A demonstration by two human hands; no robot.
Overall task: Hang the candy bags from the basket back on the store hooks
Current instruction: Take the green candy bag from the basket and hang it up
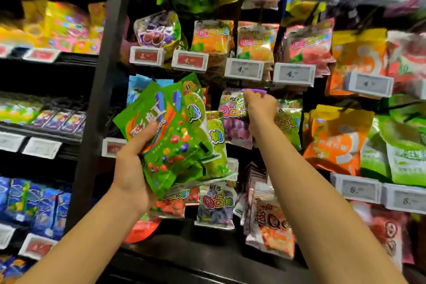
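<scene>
My left hand [133, 168] grips a stack of green candy bags [170, 136], the front one printed with a rainbow and coloured sweets, held tilted in front of the hook wall. My right hand [260, 108] reaches to the middle row and pinches the top edge of a purple grape candy bag [232, 117] at its hook, under a white price tag [244, 68]. The hook itself is hidden by my fingers and the bag. No basket is in view.
Rows of hanging candy bags fill the wall: orange bags [255, 41] above, green and orange ones [334, 140] to the right, red ones [272, 221] below. A black upright post [101, 90] separates shelves of boxed sweets [39, 207] on the left.
</scene>
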